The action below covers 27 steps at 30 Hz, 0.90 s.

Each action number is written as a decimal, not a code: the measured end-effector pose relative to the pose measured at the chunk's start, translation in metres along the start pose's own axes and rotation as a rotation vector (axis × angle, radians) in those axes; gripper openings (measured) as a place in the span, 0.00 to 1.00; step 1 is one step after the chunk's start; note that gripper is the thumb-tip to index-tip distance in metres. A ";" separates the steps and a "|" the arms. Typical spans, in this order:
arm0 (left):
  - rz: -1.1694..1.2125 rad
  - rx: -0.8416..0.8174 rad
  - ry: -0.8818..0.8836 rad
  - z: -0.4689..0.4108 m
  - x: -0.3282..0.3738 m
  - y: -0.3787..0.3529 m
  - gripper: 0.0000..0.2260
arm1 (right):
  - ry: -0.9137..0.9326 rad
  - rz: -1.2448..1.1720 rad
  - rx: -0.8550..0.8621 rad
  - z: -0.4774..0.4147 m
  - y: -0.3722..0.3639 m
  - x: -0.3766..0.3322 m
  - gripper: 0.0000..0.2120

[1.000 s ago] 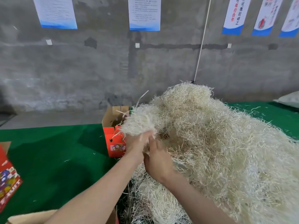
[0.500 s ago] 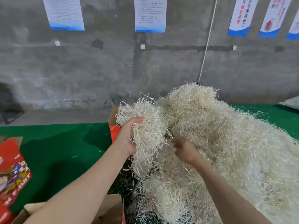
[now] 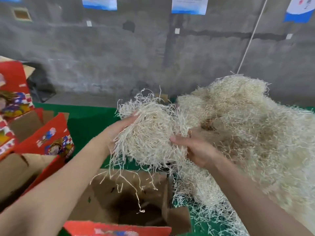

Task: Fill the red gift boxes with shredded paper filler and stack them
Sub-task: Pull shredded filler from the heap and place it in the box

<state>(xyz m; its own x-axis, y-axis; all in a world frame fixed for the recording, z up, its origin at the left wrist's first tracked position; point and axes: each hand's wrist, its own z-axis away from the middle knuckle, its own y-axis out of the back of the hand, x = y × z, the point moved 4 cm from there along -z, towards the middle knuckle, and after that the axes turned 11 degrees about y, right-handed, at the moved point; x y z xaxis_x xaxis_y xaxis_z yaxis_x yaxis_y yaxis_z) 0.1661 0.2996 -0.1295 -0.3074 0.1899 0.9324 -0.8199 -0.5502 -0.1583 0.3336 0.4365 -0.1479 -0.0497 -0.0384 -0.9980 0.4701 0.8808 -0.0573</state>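
Note:
A clump of cream shredded paper filler (image 3: 150, 133) hangs between both hands, above an open red gift box (image 3: 122, 198) with brown flaps at the bottom centre. My left hand (image 3: 117, 128) cups the clump from the left, its fingers buried in the strands. On the clump's right side my right hand (image 3: 196, 147) holds it with the thumb pressed in. Loose strands dangle into the box, whose inside looks dark and mostly bare. The big pile of filler (image 3: 255, 133) lies on the right.
Other open red gift boxes (image 3: 51, 142) with printed pictures stand at the left on the green table (image 3: 88, 120). Scattered strands (image 3: 196, 210) lie right of the near box. A grey concrete wall with posters rises behind.
The clump has come away from the pile and moved toward me, over the near box. My right hand has joined the left on it. The view has swung down and left.

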 end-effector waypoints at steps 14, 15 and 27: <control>0.057 -0.041 0.350 0.045 -0.123 0.097 0.49 | -0.126 -0.089 0.050 0.030 -0.101 0.080 0.24; 0.004 -0.079 0.375 0.045 -0.127 0.095 0.55 | -0.127 -0.041 0.096 0.028 -0.107 0.087 0.25; -0.196 0.162 0.441 0.034 -0.134 0.130 0.33 | -0.238 -0.072 0.135 0.036 -0.098 0.098 0.44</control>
<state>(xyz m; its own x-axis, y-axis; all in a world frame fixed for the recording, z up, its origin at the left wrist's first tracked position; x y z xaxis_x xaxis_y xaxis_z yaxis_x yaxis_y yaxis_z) 0.1171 0.1755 -0.2640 -0.3590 0.6081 0.7080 -0.8078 -0.5824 0.0907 0.3140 0.3292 -0.2408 0.1141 -0.2222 -0.9683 0.5868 0.8016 -0.1148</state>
